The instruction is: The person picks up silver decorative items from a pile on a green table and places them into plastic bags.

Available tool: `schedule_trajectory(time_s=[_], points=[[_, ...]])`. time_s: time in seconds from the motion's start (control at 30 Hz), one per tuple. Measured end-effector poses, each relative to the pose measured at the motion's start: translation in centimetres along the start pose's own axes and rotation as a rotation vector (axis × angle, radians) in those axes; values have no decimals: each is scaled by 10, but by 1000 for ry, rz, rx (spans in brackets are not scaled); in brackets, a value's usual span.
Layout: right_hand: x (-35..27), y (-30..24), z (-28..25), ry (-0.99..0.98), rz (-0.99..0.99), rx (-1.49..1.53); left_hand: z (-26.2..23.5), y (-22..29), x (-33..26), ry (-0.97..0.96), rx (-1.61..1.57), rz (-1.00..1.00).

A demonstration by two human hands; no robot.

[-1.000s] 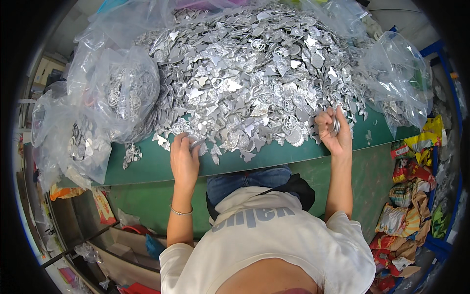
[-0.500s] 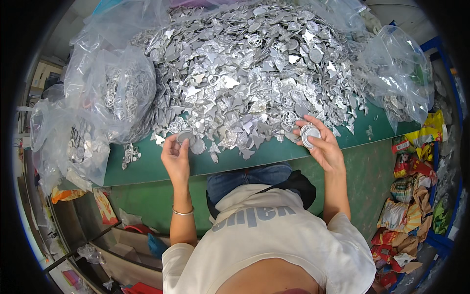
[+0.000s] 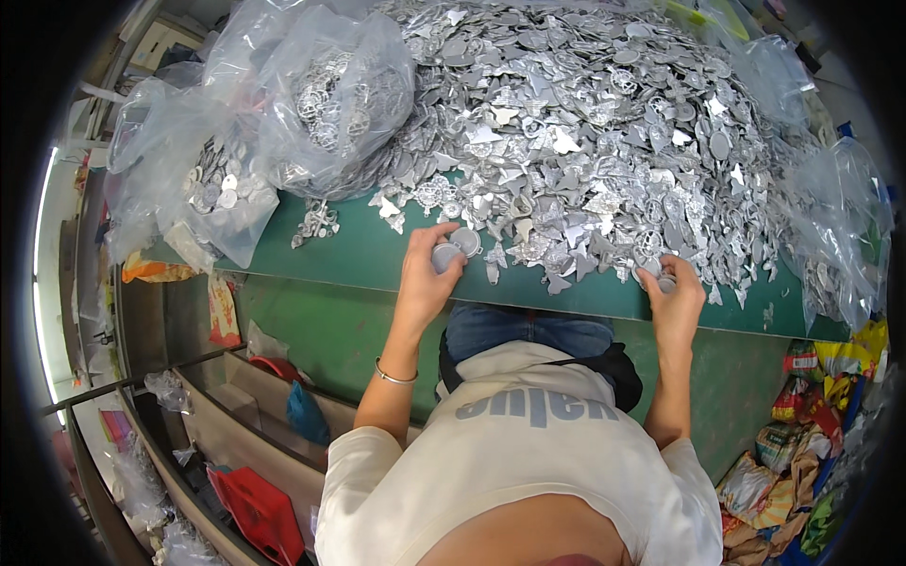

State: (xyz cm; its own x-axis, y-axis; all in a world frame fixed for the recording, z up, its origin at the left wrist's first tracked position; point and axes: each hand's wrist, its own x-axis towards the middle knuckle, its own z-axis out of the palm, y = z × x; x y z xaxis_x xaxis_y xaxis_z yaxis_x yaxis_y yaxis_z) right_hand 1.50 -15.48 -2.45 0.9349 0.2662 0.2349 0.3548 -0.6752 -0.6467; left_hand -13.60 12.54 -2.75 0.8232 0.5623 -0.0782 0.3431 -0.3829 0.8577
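My left hand (image 3: pixel 425 275) is closed, thumb and fingers pinching a flat round metal disc (image 3: pixel 445 258) at the near edge of a heap. A second rimmed disc (image 3: pixel 466 241) lies against it; I cannot tell whether the fingers hold that one too. My right hand (image 3: pixel 678 304) is closed around round metal discs (image 3: pixel 666 283), low over the heap's near right edge. Its fingers partly cover them, so how many it holds is hidden. Beyond both hands spreads a large heap of silvery metal pieces (image 3: pixel 585 160), some round, some butterfly-like, some openwork.
The green table (image 3: pixel 349 247) carries the heap. Clear plastic bags of metal pieces stand at the left (image 3: pixel 344 113) and right (image 3: pixel 830 236). A small cluster of pieces (image 3: pixel 316 223) lies near the left bags. Shelving with a red bin (image 3: pixel 260 509) is lower left; colourful packages (image 3: pixel 764 491) are lower right.
The view has swung, shifting the table and heap rightward in the picture. My right hand has turned, and the discs that faced up in it are now mostly covered. My left hand still pinches a disc.
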Motion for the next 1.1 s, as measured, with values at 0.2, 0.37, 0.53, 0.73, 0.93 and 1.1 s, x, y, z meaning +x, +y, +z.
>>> schedule_trajectory(time_s=[0.2, 0.37, 0.53, 0.73, 0.93, 1.1], points=[[1, -1, -7, -20, 76, 6, 4, 21, 9, 16, 279, 189], [-4, 3, -4, -50, 106, -20, 8, 25, 9, -26, 400, 150], [-14, -7, 4, 45, 36, -137, 2, 31, 12, -87, 432, 87], [-16, -3, 8, 139, -31, 0, 4, 20, 7, -38, 218, -13], [-1, 14, -29, -98, 520, 614, 6, 24, 0, -214, -827, -290], [6, 34, -44, -197, 580, 1303, 32, 34, -12, -485, -1136, -410]])
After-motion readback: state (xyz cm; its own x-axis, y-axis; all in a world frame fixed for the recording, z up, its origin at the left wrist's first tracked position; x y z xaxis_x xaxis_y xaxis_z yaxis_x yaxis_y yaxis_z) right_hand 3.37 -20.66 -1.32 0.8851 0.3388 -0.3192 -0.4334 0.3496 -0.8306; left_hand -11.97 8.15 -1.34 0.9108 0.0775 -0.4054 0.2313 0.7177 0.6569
